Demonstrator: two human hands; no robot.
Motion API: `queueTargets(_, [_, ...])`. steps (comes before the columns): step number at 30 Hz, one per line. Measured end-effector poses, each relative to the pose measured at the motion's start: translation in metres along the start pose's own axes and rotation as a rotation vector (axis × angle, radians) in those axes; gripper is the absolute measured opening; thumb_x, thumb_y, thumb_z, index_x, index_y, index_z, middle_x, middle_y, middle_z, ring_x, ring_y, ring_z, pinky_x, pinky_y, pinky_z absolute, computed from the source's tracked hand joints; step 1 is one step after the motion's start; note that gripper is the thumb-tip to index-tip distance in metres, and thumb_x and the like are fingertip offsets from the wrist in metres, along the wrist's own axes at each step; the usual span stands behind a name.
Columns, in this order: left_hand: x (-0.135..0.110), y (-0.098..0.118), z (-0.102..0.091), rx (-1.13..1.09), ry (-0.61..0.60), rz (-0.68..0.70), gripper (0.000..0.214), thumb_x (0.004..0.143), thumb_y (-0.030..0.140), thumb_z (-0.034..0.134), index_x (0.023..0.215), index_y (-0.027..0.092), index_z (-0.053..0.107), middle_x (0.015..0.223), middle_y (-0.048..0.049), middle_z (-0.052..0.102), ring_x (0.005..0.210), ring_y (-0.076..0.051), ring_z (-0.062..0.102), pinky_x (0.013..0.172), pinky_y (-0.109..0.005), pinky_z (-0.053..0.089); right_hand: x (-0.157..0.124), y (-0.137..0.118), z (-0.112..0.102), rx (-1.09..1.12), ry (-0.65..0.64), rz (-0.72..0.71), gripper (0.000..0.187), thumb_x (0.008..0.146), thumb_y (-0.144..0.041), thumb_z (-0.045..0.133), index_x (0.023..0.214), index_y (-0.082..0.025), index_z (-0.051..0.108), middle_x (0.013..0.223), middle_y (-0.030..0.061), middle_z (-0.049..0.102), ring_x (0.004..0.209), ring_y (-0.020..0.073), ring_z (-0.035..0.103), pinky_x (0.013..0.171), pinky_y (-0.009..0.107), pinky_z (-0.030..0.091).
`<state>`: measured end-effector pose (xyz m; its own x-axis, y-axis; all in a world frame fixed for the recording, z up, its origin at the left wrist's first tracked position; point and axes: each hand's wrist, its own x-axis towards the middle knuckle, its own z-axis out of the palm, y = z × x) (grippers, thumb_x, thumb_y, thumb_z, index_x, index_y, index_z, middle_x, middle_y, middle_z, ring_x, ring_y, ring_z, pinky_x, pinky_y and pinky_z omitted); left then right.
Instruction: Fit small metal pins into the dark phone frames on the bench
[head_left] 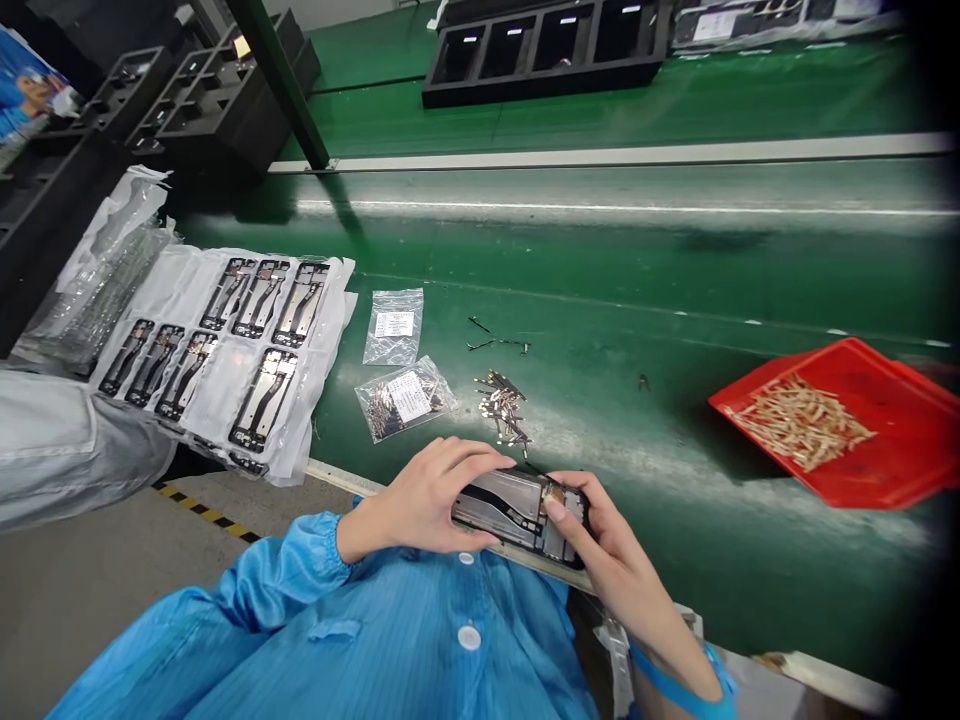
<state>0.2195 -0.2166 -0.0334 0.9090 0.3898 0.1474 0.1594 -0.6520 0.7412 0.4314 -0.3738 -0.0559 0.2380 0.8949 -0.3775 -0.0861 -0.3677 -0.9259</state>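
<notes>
Both my hands hold one phone frame [499, 497] with a black flex cable along it, close to the bench's front edge. My left hand [427, 495] wraps its left end, thumb and fingers on opposite long sides. At the other end, my right hand [604, 535] grips the frame, the thumb pressing on its inner face near a small copper-coloured part [553, 497]. Just beyond the frame lies a loose pile of small dark and metallic parts [504, 405]. Left of that pile is a clear bag [409, 398] of similar small parts, with a white label.
A white tray [225, 375] of several phone frames sits at the left, beside stacked clear trays [105, 290]. To the right stands a red scoop-shaped bin [907, 420] of small tan pieces. A second labelled bag [394, 325] and black trays [547, 50] lie farther back.
</notes>
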Motion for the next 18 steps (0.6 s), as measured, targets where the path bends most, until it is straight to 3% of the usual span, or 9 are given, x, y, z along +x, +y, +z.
queueTargets(5, [0.007,0.007,0.0,0.006,-0.007,-0.033,0.089,0.084,0.048,0.085,0.158,0.02,0.043,0.141,-0.0119,0.071,0.106,-0.027,0.067,0.096,-0.041,0.053,0.002,-0.002,-0.004,0.091,0.006,0.044,0.037,0.103,-0.06,0.065,0.116,-0.026,0.06,0.094,0.0033,0.068,0.082,0.0192,0.063,0.07,0.028,0.057])
queueTargets(13, [0.014,0.017,0.005,0.045,-0.078,-0.082,0.088,0.085,0.047,0.081,0.16,0.021,0.042,0.146,-0.0126,0.067,0.116,-0.031,0.065,0.101,-0.046,0.051,0.003,0.006,0.001,0.199,0.144,0.1,0.036,0.099,-0.058,0.07,0.11,-0.025,0.063,0.083,0.0019,0.065,0.071,0.0184,0.061,0.062,0.027,0.054])
queueTargets(15, [0.016,0.017,0.005,0.071,-0.105,-0.071,0.086,0.087,0.05,0.08,0.158,0.02,0.044,0.145,-0.0136,0.067,0.119,-0.031,0.065,0.102,-0.047,0.051,0.004,0.01,-0.001,0.209,0.187,0.07,0.034,0.1,-0.058,0.068,0.108,-0.025,0.065,0.083,0.0022,0.066,0.07,0.0185,0.061,0.062,0.027,0.055])
queueTargets(18, [0.018,0.015,0.003,0.076,-0.126,-0.072,0.091,0.085,0.054,0.082,0.159,0.02,0.042,0.141,-0.0126,0.07,0.112,-0.03,0.067,0.098,-0.045,0.053,0.006,0.016,-0.008,0.095,0.203,-0.073,0.034,0.101,-0.056,0.066,0.115,-0.025,0.069,0.102,0.006,0.073,0.087,0.0213,0.069,0.072,0.027,0.059])
